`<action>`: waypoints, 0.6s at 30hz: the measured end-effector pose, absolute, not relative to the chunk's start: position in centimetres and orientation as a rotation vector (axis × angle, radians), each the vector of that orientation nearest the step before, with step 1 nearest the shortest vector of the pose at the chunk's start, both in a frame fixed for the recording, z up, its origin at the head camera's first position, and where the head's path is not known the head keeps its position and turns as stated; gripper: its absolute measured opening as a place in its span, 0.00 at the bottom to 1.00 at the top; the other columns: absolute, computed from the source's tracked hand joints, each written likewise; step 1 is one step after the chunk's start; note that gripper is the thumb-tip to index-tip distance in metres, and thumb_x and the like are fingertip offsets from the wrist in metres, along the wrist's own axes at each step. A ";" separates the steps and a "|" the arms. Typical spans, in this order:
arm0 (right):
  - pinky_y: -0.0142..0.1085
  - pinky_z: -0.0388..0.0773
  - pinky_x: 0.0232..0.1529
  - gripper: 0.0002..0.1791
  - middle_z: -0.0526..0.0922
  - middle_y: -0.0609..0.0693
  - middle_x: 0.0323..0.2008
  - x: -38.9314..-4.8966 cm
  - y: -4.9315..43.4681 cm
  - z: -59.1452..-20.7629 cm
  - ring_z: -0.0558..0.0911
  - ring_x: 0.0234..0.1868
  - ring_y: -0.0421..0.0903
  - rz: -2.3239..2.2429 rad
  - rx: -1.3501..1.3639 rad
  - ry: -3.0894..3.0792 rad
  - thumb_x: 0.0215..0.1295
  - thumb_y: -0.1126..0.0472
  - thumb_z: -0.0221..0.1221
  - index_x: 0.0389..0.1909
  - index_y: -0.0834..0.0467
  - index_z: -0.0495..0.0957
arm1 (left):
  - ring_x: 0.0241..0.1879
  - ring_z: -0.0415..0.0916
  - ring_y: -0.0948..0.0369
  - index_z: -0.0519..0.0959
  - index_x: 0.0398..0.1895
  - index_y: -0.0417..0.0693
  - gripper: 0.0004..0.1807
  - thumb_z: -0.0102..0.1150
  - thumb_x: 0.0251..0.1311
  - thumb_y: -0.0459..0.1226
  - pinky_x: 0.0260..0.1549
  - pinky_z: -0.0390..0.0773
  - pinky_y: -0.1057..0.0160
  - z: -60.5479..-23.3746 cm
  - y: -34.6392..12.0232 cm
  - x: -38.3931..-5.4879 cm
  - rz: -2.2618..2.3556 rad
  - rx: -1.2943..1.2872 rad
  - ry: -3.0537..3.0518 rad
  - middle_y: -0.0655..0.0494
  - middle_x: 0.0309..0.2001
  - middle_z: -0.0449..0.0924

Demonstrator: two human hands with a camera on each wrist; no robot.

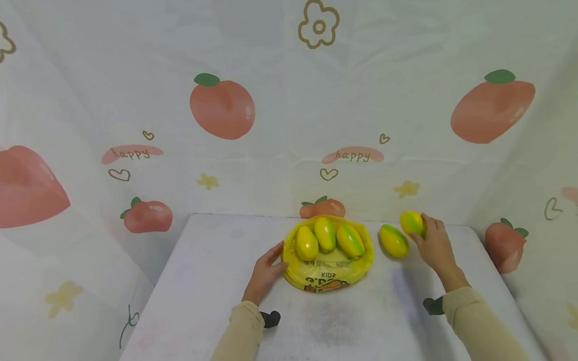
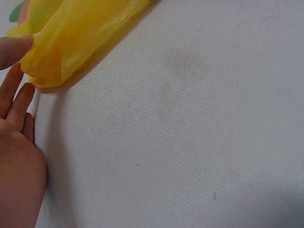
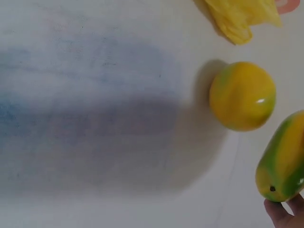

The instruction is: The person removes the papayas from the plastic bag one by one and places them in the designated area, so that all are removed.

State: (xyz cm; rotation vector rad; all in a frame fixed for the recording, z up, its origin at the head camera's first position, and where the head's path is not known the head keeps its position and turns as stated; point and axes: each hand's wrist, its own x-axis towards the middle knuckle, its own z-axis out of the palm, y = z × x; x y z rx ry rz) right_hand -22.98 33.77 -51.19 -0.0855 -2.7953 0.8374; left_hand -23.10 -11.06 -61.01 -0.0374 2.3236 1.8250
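Note:
A yellow plastic bag (image 1: pixel 329 272) with printed lettering lies on the table, its mouth spread, and three yellow-green mangoes (image 1: pixel 306 244) show in it. At the bag's left rim is my left hand (image 1: pixel 267 273); its thumb and straight fingers touch the crinkled yellow edge (image 2: pixel 61 61) in the left wrist view. My right hand (image 1: pixel 434 246) holds another mango (image 1: pixel 412 224) by its end, right of the bag. Just left of that fruit, one more mango (image 1: pixel 394 241) rests on the table. In the right wrist view, fingertips (image 3: pixel 274 209) press against the held mango (image 3: pixel 282 161).
The white table (image 1: pixel 224 251) ends at the back against a pale cloth (image 1: pixel 285 120) printed with fruit, flowers and hearts. The same cloth hangs along both sides. Dark straps (image 1: pixel 271 318) are at both wrists, by the sleeves.

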 end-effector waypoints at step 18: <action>0.68 0.60 0.71 0.38 0.58 0.82 0.67 -21.5 35.4 -54.1 0.62 0.67 0.77 0.935 -0.341 -2.889 0.74 0.61 0.56 0.74 0.76 0.52 | 0.79 0.59 0.54 0.68 0.74 0.65 0.34 0.64 0.65 0.39 0.79 0.57 0.45 -60.8 -11.0 -23.2 1.817 -0.073 2.314 0.61 0.76 0.66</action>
